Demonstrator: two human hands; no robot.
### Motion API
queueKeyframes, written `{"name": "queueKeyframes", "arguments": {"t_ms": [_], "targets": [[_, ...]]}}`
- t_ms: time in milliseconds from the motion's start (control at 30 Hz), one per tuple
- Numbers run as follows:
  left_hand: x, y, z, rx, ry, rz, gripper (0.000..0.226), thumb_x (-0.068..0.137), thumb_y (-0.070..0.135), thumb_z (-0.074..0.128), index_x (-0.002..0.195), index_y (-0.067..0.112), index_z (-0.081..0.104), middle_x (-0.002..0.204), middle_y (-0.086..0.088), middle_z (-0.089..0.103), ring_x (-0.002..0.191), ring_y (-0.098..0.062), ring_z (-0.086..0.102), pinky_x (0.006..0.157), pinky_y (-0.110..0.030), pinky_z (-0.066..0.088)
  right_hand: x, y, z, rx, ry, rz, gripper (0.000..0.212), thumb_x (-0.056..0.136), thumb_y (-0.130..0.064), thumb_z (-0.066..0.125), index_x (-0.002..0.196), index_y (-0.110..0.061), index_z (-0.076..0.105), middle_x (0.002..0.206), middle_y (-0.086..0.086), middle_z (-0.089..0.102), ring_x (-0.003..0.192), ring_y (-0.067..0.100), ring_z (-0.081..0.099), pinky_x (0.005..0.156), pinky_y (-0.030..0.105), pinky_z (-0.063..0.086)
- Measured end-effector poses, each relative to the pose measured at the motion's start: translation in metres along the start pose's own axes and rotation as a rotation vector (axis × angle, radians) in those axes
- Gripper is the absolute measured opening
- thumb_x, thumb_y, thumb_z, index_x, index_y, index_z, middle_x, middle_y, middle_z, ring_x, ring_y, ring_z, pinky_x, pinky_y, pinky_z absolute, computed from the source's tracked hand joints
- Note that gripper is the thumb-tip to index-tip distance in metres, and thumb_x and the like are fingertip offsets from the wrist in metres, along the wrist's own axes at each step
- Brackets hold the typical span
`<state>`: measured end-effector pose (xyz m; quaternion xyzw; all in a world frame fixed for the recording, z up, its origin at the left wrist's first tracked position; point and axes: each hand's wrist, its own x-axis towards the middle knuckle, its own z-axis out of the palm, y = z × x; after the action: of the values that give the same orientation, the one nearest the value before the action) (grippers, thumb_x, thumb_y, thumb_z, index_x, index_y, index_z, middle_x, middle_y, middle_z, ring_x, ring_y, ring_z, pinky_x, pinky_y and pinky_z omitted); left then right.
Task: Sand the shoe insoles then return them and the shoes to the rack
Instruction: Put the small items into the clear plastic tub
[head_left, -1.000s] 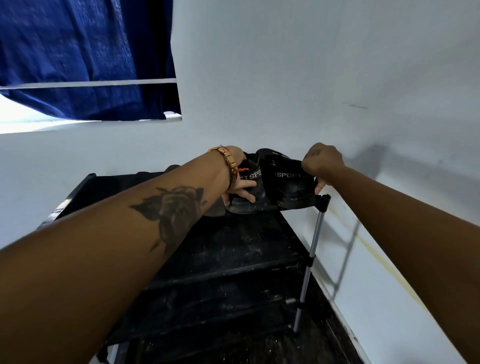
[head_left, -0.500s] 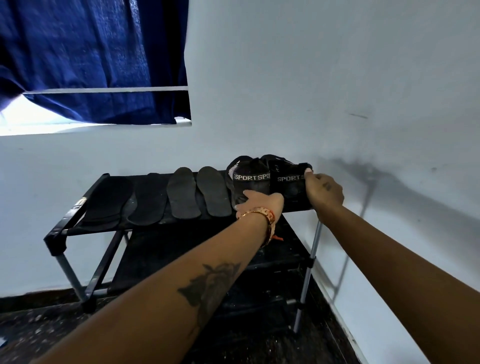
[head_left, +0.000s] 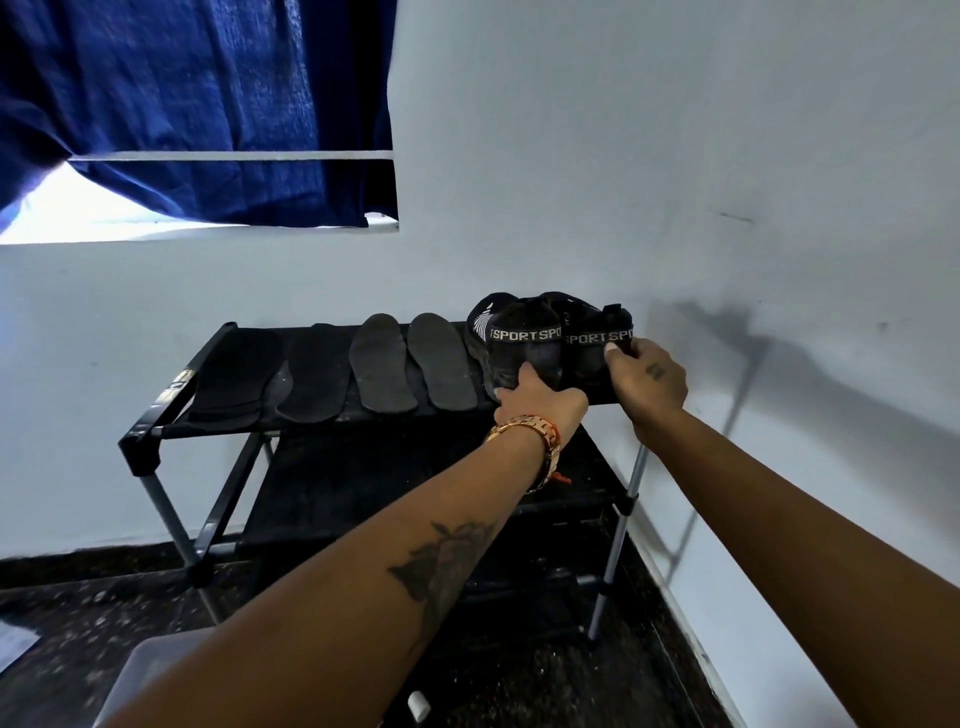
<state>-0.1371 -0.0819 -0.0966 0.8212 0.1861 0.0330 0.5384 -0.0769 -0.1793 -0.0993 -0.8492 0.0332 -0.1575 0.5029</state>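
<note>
A person reaches both arms toward a black shoe rack (head_left: 156, 426) standing against a pale wall (head_left: 675, 156) in the corner of a room, below a window hung with a dark blue curtain (head_left: 197, 93). A pair of black shoes (head_left: 550, 343) sits at the right end of the rack's top shelf, heels toward the person, side by side and touching. The left hand (head_left: 540, 402) rests against the heel of the left shoe, fingers curved over its lower edge and thumb raised against the back; whether it truly grips the shoe cannot be told. The right hand (head_left: 647, 376) is laid on the outer side of the right shoe, fingers bent round its heel and a fingertip touching the woven band. Four dark insoles lie flat in a row on the same shelf to the left of the shoes: two black insoles (head_left: 270, 379) near the left end and two grey insoles (head_left: 410, 361) just beside the shoes. A gold bracelet (head_left: 535, 431) circles the left wrist, and a dark flower tattoo (head_left: 441, 566) marks the left forearm. The lower shelves of the rack are black and dusty. A small white cylinder (head_left: 418, 705) lies on the dark speckled floor (head_left: 78, 613). Each heel band reads "SPORT" in pale letters.
</note>
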Motion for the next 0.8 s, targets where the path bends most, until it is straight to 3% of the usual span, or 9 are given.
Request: {"name": "queueKeyframes", "arguments": {"t_ms": [200, 367, 500, 700, 800], "targets": [[-0.02, -0.022, -0.005, -0.068, 0.189, 0.176, 0.07, 0.089, 0.045, 0.054, 0.147, 0.019, 0.025, 0.153, -0.005, 0.026, 0.14, -0.025, 0.025, 0.113, -0.04, 0.027, -0.036, 0.006, 0.006, 0.153, 0.04, -0.023, 0.048, 0.092, -0.036, 0.05, 0.135, -0.015, 0.045, 0.133, 0.007, 0.053, 0.122, 0.024, 0.049, 0.102, 0.036, 0.04], [-0.051, -0.074, -0.01, -0.1, 0.264, 0.262, 0.062, 0.089, 0.045, 0.054, 0.143, 0.022, 0.033, 0.148, -0.001, 0.034, 0.135, -0.02, 0.033, 0.11, -0.04, 0.033, -0.096, 0.023, 0.027, 0.268, 0.07, -0.105, 0.044, 0.094, -0.031, 0.051, 0.134, -0.015, 0.045, 0.135, 0.004, 0.051, 0.121, 0.018, 0.05, 0.1, 0.03, 0.04], [-0.066, -0.137, -0.016, -0.049, 0.285, 0.193, 0.063, 0.088, 0.047, 0.055, 0.143, 0.024, 0.032, 0.147, 0.0, 0.036, 0.134, -0.019, 0.036, 0.108, -0.04, 0.036, -0.144, 0.052, 0.058, 0.301, -0.021, -0.102, 0.04, 0.093, -0.031, 0.052, 0.13, -0.015, 0.048, 0.132, 0.004, 0.053, 0.116, 0.016, 0.053, 0.089, 0.023, 0.041], [-0.07, -0.247, -0.033, 0.046, 0.308, -0.044, 0.067, 0.087, 0.049, 0.056, 0.144, 0.022, 0.031, 0.147, -0.003, 0.036, 0.134, -0.021, 0.036, 0.108, -0.04, 0.036, -0.199, 0.107, 0.121, 0.218, -0.261, -0.035, 0.045, 0.093, -0.038, 0.05, 0.133, -0.016, 0.046, 0.135, 0.0, 0.05, 0.118, 0.013, 0.051, 0.081, 0.014, 0.037], [-0.068, -0.298, -0.044, 0.092, 0.275, -0.149, 0.071, 0.085, 0.05, 0.057, 0.144, 0.022, 0.03, 0.149, -0.004, 0.033, 0.135, -0.022, 0.034, 0.109, -0.041, 0.034, -0.218, 0.138, 0.152, 0.145, -0.397, -0.007, 0.049, 0.093, -0.042, 0.049, 0.135, -0.019, 0.044, 0.137, -0.001, 0.048, 0.119, 0.013, 0.051, 0.085, 0.019, 0.039]]}}
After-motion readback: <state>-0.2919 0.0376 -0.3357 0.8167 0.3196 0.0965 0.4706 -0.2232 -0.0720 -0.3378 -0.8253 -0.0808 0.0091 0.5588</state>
